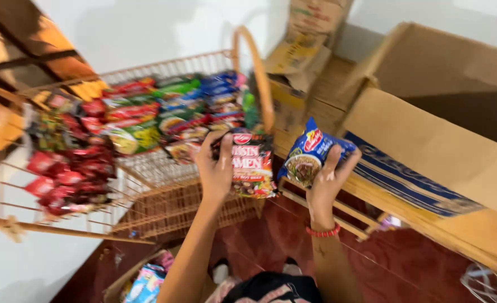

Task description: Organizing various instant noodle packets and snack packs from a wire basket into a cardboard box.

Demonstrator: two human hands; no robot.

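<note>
Small shop: wire rack (164, 168) stocked with snack packets (130, 118), cardboard cartons (428, 146).

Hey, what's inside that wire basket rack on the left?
The wire basket rack holds rows of snack and noodle packets. Whatever lies beneath the top packets is covered.

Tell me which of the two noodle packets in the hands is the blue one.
The blue noodle packet is in the right hand, near the cardboard box. The left hand holds a red and dark packet by the wire rack.
</note>
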